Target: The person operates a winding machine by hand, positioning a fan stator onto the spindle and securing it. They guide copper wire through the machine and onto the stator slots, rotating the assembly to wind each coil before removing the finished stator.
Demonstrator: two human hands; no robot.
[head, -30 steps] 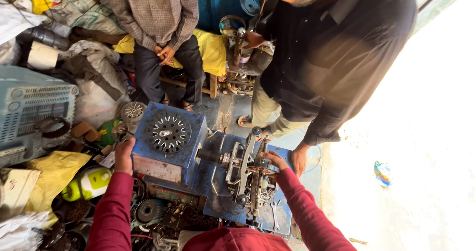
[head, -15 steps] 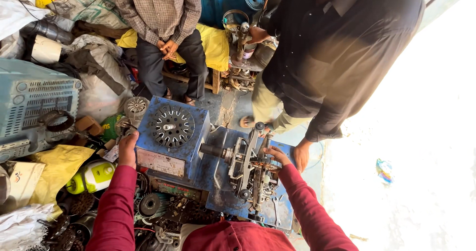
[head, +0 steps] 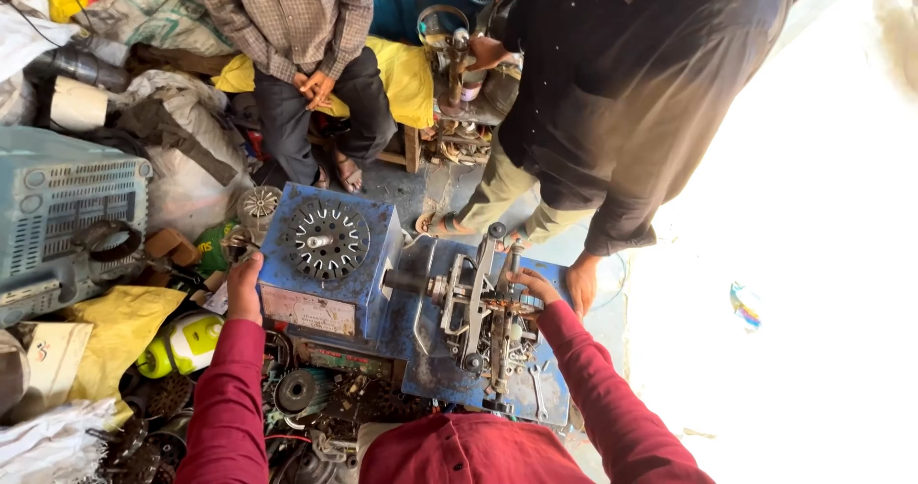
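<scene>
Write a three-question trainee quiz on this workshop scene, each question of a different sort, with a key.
1. True or false: the left hand rests on the left edge of the blue box.
2. The right hand touches: A) the yellow cushion, B) the metal winding frame, C) the grey crate.
3. Fill in: on top of the blue box lies a round slotted ____.

Key: 1 true; 2 B; 3 disc.

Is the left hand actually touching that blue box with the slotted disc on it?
Touching. The head view shows the left hand pressed against the left edge of the blue box.
</scene>
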